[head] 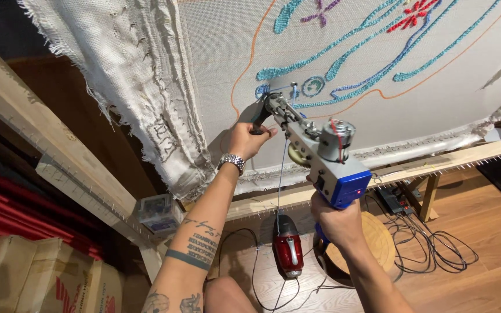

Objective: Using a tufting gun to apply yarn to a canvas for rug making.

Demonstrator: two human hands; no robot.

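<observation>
Woven grey cloth (378,122), stretched on a wooden frame (76,168), carries looped teal yarn lines. My right hand (336,223) grips the blue metal tufting gun (320,153), needle on the cloth; my left hand (247,139) clasps its black front handle.

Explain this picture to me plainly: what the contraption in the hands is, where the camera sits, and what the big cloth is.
The camera sits on the person's head, looking along their arms. The big cloth is stretched on a wooden frame, with yarn lines in teal, blue and red already stitched in. The right hand grips the blue handle of a powered tufting gun, its needle tip against the cloth. The left hand, wearing a wristwatch, holds the gun's front grip. Below, on the wooden floor, lie a red handheld vacuum, a round stool and tangled cables.
</observation>
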